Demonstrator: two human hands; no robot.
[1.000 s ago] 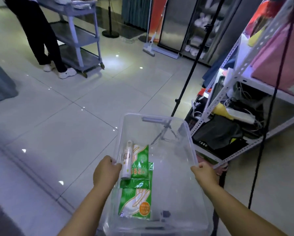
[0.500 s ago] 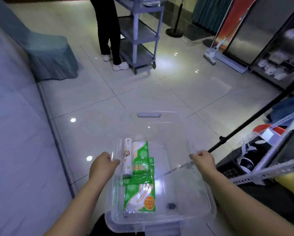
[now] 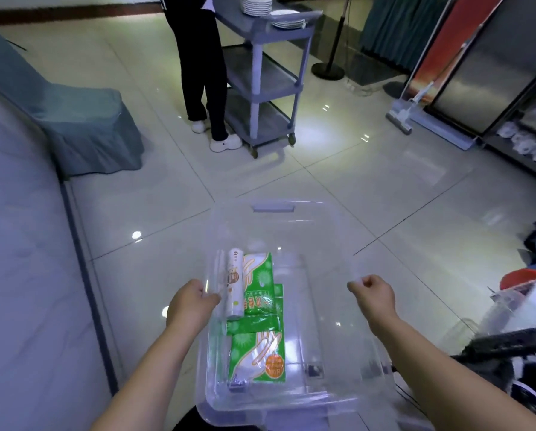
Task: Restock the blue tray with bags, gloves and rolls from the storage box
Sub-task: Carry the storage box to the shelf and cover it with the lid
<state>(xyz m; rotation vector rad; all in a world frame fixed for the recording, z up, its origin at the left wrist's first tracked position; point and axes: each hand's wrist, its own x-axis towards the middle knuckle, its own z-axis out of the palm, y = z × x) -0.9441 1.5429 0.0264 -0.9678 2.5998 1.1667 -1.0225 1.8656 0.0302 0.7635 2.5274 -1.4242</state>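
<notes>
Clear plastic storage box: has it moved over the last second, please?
Yes: the clear plastic storage box has swung left and now faces the grey three-shelf cart.

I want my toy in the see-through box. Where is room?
Room: the right half of the clear plastic storage box, between the green glove packets and the right hand. Crowded: its left side, with the white roll and packets.

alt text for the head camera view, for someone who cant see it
The left hand and right hand hold a clear storage box by its side rims above a tiled floor; inside lie a white roll and green glove packets. Ahead, a person stands at a grey cart holding plates.
</notes>
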